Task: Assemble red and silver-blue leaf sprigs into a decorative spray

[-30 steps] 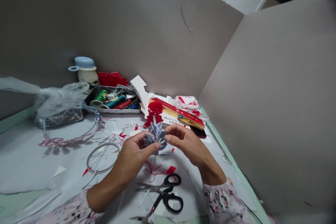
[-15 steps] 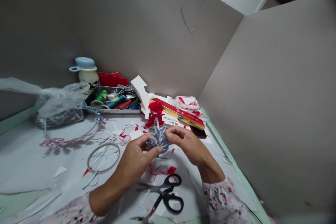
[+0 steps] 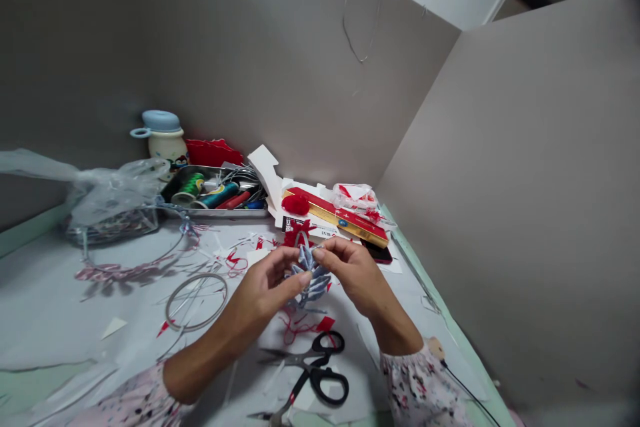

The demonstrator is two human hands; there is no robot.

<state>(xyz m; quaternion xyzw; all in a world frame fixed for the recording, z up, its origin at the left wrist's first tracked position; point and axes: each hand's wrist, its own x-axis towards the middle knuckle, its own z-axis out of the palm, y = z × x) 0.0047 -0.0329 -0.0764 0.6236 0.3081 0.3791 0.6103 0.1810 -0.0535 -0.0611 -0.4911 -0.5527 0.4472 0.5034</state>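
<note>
1. Desk (image 3: pixel 45 300), beneath both hands: littered; scraps might cling.
2. Left hand (image 3: pixel 267 287), right hand (image 3: pixel 347 267): fingers narrowed, pinching one blue-grey leaf spray (image 3: pixel 315 287) between them; exact fingertip contact hidden.
3. Scissors (image 3: pixel 305 363), nearer the wearer than the hands: a dropped wrist could knock them.
4. Pliers (image 3: pixel 275 417), beyond the scissors from the hands: cut off below.
5. Leaf spray: hard pinching could crease it; partly hidden by left thumb.
6. Red thread (image 3: pixel 290 329), just below: could snag.

Soft, dim light leaves the left wall (image 3: pixel 60 47) darkest, while the view's upper right corner blurs into shadow.
</note>
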